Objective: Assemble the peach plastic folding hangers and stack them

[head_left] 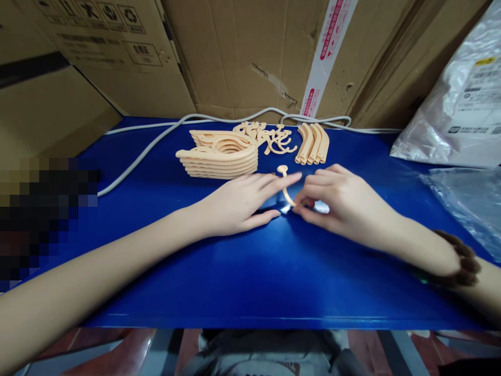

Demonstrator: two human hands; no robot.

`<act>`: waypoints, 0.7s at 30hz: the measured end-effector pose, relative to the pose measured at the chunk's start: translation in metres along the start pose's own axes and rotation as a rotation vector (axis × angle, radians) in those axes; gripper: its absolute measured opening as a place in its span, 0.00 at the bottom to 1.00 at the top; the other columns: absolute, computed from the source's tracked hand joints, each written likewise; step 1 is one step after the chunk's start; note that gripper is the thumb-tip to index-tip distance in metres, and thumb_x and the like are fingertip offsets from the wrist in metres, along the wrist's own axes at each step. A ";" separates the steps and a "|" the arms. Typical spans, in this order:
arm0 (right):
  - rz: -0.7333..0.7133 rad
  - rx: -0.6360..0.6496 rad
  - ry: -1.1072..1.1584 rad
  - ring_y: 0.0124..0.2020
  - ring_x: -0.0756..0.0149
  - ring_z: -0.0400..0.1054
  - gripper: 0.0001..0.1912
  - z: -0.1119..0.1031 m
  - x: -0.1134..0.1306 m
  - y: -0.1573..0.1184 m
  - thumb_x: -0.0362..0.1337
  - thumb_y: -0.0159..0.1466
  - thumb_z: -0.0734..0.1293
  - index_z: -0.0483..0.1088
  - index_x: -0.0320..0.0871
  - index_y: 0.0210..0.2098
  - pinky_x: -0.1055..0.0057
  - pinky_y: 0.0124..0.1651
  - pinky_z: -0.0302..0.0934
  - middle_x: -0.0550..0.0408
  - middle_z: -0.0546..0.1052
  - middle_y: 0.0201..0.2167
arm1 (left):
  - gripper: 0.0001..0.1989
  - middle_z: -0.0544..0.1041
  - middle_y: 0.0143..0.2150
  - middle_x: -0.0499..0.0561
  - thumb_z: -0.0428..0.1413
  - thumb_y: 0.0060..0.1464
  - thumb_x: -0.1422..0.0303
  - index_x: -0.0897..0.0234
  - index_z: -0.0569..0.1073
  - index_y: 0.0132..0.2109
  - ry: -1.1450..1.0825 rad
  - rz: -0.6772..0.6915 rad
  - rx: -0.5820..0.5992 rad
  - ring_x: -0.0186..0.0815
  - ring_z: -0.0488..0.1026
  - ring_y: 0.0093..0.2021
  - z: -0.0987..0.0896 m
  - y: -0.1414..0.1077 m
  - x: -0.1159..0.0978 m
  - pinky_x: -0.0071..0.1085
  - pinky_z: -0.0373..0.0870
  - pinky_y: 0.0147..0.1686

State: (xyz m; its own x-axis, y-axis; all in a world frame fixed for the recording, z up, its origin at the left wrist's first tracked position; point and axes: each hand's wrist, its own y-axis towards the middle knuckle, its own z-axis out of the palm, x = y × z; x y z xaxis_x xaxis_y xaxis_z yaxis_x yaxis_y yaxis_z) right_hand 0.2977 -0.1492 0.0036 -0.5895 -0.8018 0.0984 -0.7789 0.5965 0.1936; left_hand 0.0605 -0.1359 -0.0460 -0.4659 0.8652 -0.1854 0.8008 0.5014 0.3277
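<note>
A curved beige plastic hook (pixel 288 198) with a round knob at one end is between my hands, close to the blue table surface. The thumb and fingers of my right hand (pixel 332 201) pinch its lower end. My left hand (pixel 245 203) lies open, palm down, its index finger stretched out across the hook's upper part; I cannot tell whether it touches. Just beyond the left hand is a stack of beige hanger pieces (pixel 221 163). Behind the hook lie a loose pile of similar beige hooks (pixel 276 140) and several short, bent beige arms (pixel 312 144).
A white cable (pixel 151 149) runs along the back of the blue table (pixel 266 282). Cardboard boxes (pixel 242 57) stand behind it. On the right are a white plastic parcel bag (pixel 454 104) and a clear plastic bag (pixel 469 201).
</note>
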 end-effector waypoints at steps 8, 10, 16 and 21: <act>-0.083 -0.059 0.080 0.32 0.67 0.64 0.10 0.021 0.009 -0.011 0.37 0.69 0.62 0.74 0.41 0.35 0.67 0.39 0.52 0.54 0.75 0.32 | 0.17 0.74 0.53 0.59 0.46 0.68 0.57 0.66 0.70 0.49 0.042 0.106 0.006 0.43 0.73 0.52 -0.001 0.001 -0.003 0.36 0.69 0.51; -0.089 -0.068 0.108 0.32 0.67 0.64 0.10 0.023 0.007 -0.012 0.37 0.69 0.62 0.73 0.42 0.36 0.68 0.39 0.53 0.55 0.75 0.32 | 0.15 0.75 0.50 0.58 0.46 0.69 0.59 0.66 0.71 0.47 0.057 0.121 -0.012 0.42 0.74 0.50 -0.001 0.002 -0.004 0.36 0.69 0.49; -0.077 -0.174 0.183 0.31 0.67 0.66 0.09 0.023 0.006 -0.017 0.35 0.70 0.60 0.70 0.40 0.39 0.69 0.37 0.55 0.53 0.75 0.31 | 0.17 0.77 0.47 0.58 0.44 0.69 0.59 0.67 0.71 0.45 0.093 0.169 -0.042 0.43 0.75 0.46 -0.001 0.002 -0.008 0.36 0.70 0.47; -0.064 -0.254 0.129 0.35 0.67 0.69 0.16 0.023 0.008 -0.016 0.31 0.69 0.60 0.65 0.37 0.55 0.71 0.39 0.58 0.51 0.78 0.39 | 0.19 0.77 0.45 0.59 0.41 0.70 0.58 0.67 0.70 0.44 0.082 0.264 -0.088 0.45 0.75 0.46 -0.001 0.002 -0.018 0.38 0.70 0.47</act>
State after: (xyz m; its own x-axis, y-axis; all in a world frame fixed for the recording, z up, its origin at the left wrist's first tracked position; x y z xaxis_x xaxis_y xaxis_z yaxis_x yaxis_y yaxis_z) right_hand 0.3011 -0.1641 -0.0212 -0.4958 -0.8455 0.1982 -0.7256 0.5287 0.4405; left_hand 0.0702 -0.1502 -0.0406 -0.2775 0.9607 -0.0089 0.8640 0.2537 0.4348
